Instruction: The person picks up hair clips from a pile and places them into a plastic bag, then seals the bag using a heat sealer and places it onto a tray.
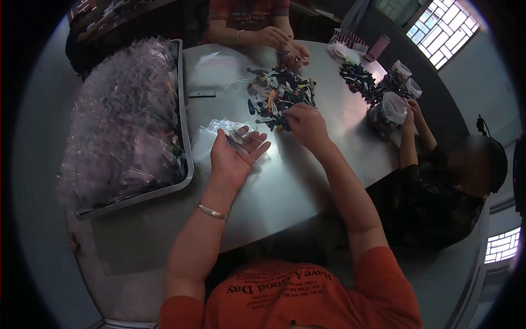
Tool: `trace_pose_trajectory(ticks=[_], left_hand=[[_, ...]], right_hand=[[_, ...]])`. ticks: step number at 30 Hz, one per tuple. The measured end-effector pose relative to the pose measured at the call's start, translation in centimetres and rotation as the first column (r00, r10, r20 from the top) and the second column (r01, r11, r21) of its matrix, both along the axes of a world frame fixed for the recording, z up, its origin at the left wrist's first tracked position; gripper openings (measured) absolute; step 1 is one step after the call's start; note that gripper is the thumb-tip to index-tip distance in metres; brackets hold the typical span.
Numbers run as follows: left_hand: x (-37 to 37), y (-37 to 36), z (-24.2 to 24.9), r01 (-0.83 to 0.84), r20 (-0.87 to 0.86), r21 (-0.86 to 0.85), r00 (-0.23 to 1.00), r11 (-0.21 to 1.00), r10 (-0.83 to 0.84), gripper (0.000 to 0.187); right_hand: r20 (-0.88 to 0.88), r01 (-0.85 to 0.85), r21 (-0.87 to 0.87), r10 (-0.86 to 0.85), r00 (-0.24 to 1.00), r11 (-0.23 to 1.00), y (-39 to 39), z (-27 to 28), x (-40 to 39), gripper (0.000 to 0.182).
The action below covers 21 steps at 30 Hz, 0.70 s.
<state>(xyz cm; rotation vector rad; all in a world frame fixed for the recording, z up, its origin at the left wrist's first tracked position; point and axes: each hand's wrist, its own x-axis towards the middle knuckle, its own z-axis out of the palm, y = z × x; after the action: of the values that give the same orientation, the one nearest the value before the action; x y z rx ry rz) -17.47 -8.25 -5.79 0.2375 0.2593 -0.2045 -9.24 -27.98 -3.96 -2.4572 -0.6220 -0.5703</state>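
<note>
My left hand (236, 153) is palm up with its fingers slightly curled, holding a small clear plastic bag (236, 139) across the palm and fingers. Beneath and behind it on the metal table lies a stack of clear plastic bags (205, 143). My right hand (308, 125) is at the near edge of a pile of small elongated pieces (276, 90), mostly black with white, orange and other colours; they look like hair clips. Its thumb and fingertips are pinched together over the pile, and whatever is between them is hidden.
A large grey-rimmed tray (185, 137) heaped with filled clear bags stands left. A phone (201, 94) and more flat bags (216, 68) lie beyond my left hand. Across the table, a person's hands (282, 44) work; at right, another person handles a bag (392, 107) near a second pile (359, 79).
</note>
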Motion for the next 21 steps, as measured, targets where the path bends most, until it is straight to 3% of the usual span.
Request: trace_pose_trajectory(ticks=[4, 7, 9, 15, 19, 21], left_hand=[[0.1, 0.1, 0.0, -0.005, -0.035, -0.012, 0.999, 1.000, 0.004, 0.060], [0.3, 0.0, -0.1, -0.004, -0.043, -0.010, 0.999, 1.000, 0.004, 0.060], [0.3, 0.0, -0.1, 0.017, -0.028, 0.001, 0.999, 1.000, -0.017, 0.059], [0.3, 0.3, -0.1, 0.010, -0.019, 0.006, 1.000, 1.000, -0.010, 0.059], [0.4, 0.3, -0.2, 0.008, -0.010, 0.005, 1.000, 1.000, -0.008, 0.059], [0.4, 0.2, -0.3, 0.003, -0.024, 0.006, 1.000, 1.000, -0.003, 0.059]], right_hand=[[0.025, 0.003, -0.100, 0.000, 1.000, 0.995, 1.3, 0.0, 1.7, 0.012], [-0.009, -0.094, -0.109, 0.094, 0.996, 0.990, 2.6, -0.2, 2.6, 0.015], [0.074, -0.208, -0.226, 0.230, 0.970, 0.952, 3.5, -0.6, 3.3, 0.019], [-0.070, -0.202, -0.494, 0.193, 0.979, 0.845, 4.7, -0.2, 4.8, 0.019], [-0.023, -0.220, -0.502, 0.242, 0.970, 0.836, 4.1, -0.5, 5.2, 0.018], [-0.029, -0.248, -0.308, 0.251, 0.968, 0.919, 3.5, 0.0, 4.9, 0.019]])
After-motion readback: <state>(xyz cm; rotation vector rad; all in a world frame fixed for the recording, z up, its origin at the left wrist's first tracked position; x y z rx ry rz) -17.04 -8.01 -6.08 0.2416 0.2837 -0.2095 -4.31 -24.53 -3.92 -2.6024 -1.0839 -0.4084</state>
